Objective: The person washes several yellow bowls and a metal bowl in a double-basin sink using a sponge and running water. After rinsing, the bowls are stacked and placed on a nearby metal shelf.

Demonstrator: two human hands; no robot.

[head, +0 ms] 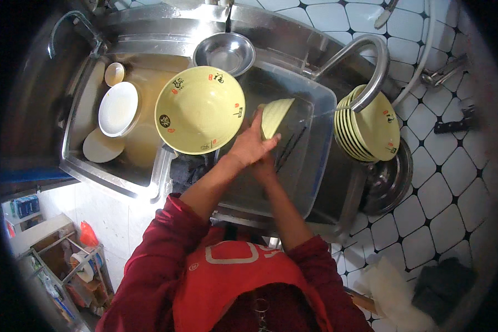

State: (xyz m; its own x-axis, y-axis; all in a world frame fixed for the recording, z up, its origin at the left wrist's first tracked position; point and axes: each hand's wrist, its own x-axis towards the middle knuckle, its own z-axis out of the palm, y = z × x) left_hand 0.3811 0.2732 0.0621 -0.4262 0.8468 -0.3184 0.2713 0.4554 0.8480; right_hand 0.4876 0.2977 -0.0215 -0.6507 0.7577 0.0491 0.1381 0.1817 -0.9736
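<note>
My left hand grips a pale yellow-green piece over a clear plastic tub; whether it is a folded cloth or a tilted bowl is unclear. Crossed under the left wrist is my right hand, its fingers mostly hidden. Just left of them, a large yellow bowl with dark and red characters lies face up by the sink divider. Dark chopsticks lie in the tub, below a curved faucet with a thin stream of water.
The left basin holds cloudy brown water, a white bowl, a small cup and a pale dish. A steel bowl sits behind the tub. Several nested yellow bowls stand right of it, near a steel basin.
</note>
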